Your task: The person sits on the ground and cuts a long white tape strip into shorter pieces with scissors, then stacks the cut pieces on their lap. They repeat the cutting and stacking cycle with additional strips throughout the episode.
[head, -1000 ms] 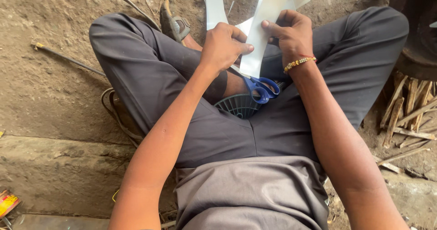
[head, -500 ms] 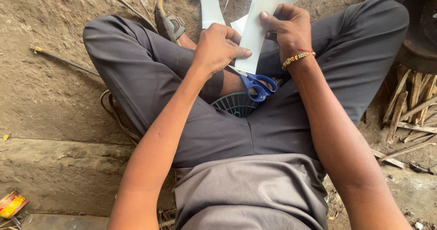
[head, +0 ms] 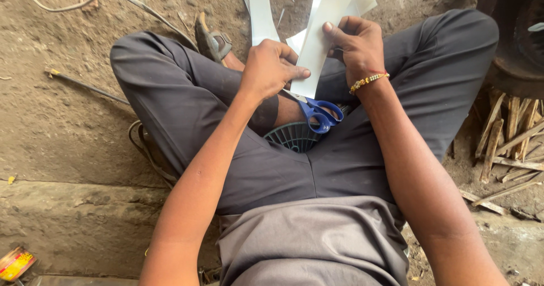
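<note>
White strip [head: 317,48] pinched by both hands.

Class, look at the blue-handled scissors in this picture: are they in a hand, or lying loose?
Lying loose. The scissors rest in the lap; the left hand and right hand both grip the white strip.

Your left hand [head: 271,66] now sits closer to your right hand [head: 358,45] than a second ago, its thumb pressed against the white strip [head: 320,42]. Your right hand now pinches the strip's edge higher, index finger laid along it. The blue-handled scissors [head: 318,114] lie more exposed on your lap, clear of your left wrist.
</note>
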